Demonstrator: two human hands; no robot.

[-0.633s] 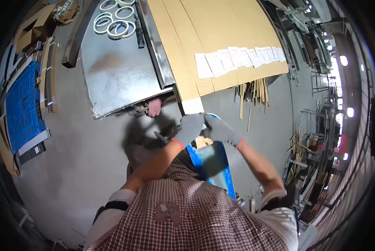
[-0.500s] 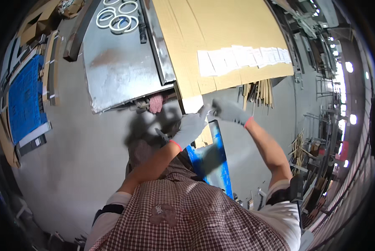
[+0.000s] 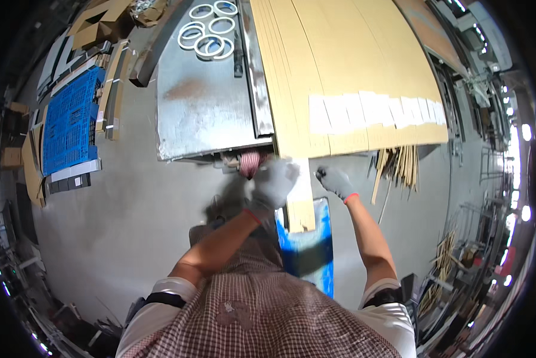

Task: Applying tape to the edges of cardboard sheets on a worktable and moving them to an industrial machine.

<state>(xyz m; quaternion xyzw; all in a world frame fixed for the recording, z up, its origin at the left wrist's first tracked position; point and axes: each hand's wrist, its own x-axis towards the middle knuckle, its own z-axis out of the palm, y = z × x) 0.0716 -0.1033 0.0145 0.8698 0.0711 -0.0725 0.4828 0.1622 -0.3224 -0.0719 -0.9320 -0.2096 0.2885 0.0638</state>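
A narrow tan cardboard strip (image 3: 302, 222) juts toward me past the near edge of the cardboard stack, with a white label (image 3: 304, 185) on it. My left hand (image 3: 274, 182), in a grey glove with a red cuff, is at the strip's left side by the label. Its fingers are smeared by motion. To the right of the strip, apart from it, my right hand (image 3: 336, 181) is closed in a matching glove with dark fingertips; what it may hold is hidden. Overlapping white papers (image 3: 363, 111) lie in a row across the tan cardboard stack (image 3: 363, 53).
Left of the stack is a metal-topped table (image 3: 211, 113) with several white tape rolls (image 3: 209, 46). A blue board (image 3: 321, 262) is below the strip. Thin wooden sticks (image 3: 399, 167) lie beyond my right hand. A blue plastic pallet (image 3: 71, 122) is far left.
My hands, close together at the strip half a second ago, are now apart, with the right one clear of it. More of the white label shows. The whole view has shifted.
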